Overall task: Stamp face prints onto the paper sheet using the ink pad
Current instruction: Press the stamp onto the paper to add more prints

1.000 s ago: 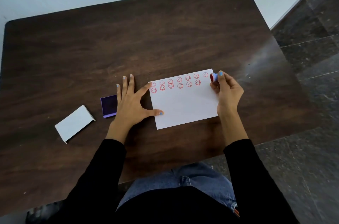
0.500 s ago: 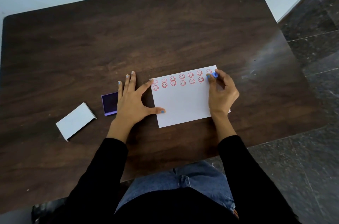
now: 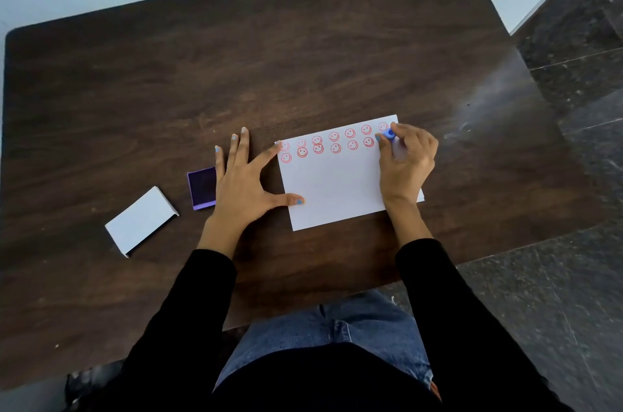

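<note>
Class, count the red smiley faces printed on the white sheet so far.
13 show on the paper sheet: seven in the top row, six in the second row. The right hand with the stamp may hide another.

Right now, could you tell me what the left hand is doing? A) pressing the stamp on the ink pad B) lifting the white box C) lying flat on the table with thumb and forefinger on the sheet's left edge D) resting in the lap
C: the left hand lies spread on the table, thumb and forefinger tips on the paper sheet, while the right hand holds the blue stamp.
</note>
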A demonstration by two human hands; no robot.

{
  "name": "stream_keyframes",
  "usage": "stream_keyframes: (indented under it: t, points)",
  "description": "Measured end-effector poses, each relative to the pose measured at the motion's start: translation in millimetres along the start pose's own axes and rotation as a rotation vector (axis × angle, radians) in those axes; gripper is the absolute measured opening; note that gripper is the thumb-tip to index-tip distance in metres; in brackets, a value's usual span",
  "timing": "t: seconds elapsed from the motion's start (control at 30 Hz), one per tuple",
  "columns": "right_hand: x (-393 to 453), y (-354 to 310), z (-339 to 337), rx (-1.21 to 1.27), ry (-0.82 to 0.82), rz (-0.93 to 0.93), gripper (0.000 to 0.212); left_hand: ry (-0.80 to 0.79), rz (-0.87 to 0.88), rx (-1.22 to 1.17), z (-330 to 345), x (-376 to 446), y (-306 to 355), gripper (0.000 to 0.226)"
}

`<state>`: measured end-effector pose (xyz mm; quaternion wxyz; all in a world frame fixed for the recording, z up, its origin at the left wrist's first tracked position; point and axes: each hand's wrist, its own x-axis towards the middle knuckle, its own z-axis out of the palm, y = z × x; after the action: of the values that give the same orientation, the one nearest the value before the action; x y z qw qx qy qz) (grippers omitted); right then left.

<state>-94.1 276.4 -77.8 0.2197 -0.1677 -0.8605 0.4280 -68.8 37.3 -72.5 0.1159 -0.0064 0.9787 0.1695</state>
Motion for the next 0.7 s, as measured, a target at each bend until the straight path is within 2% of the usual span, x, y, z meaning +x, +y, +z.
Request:
stream_keyframes:
  t: [0.7]
  points:
    - [4.1,-3.6,-2.9,-0.019,-0.05,0.073,0.026,-0.006,-0.006,0.007,-0.1,-1.4,-0.3,0.109]
